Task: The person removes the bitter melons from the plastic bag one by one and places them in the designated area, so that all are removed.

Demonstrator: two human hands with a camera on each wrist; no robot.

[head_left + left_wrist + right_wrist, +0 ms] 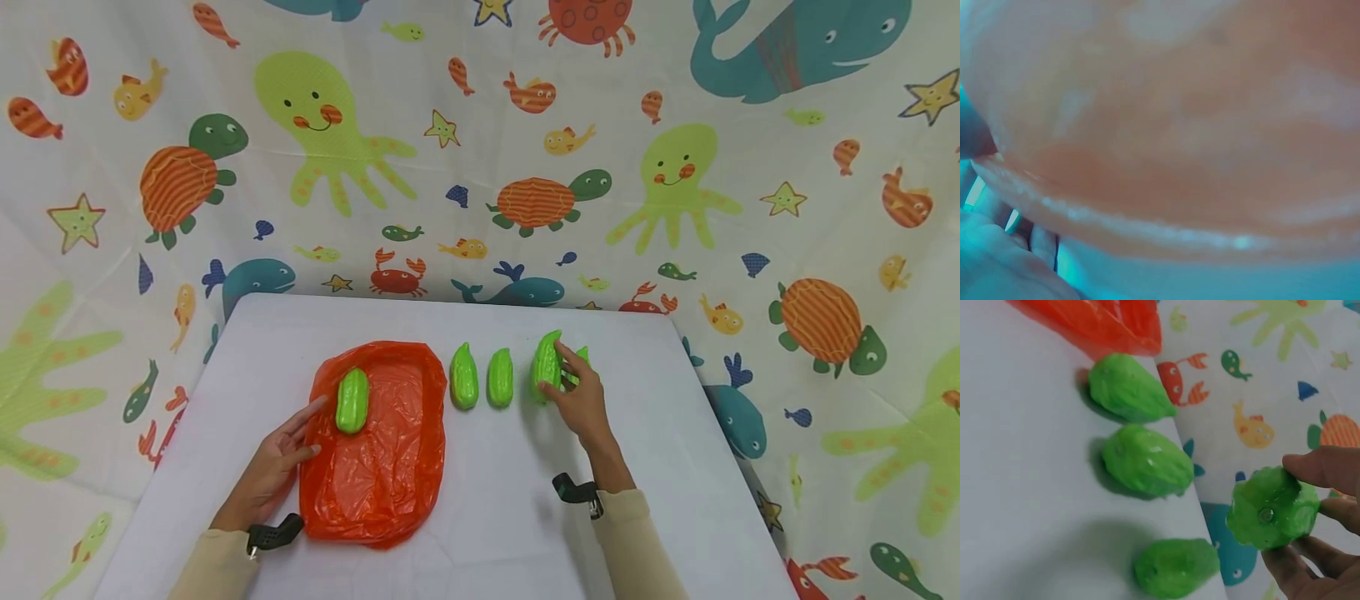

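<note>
My right hand [585, 407] holds a glossy green, ridged bitter gourd [546, 367] between thumb and fingertips. In the right wrist view, this held gourd [1267, 509] is up off the table, its blunt end facing the camera. Another gourd [1175, 567] lies below it on the table, partly hidden behind the hand in the head view. My left hand [268, 475] grips the left rim of a red plastic-covered tray [397, 492], thumb and fingers on either side of the edge. One gourd [352, 402] lies inside the tray, near its upper left.
Two more bitter gourds lie right of the tray, one [464, 377] close to its rim and one [500, 377] farther right. The white table [495, 517] ends at a sea-animal patterned cloth [465, 125] behind and at the sides.
</note>
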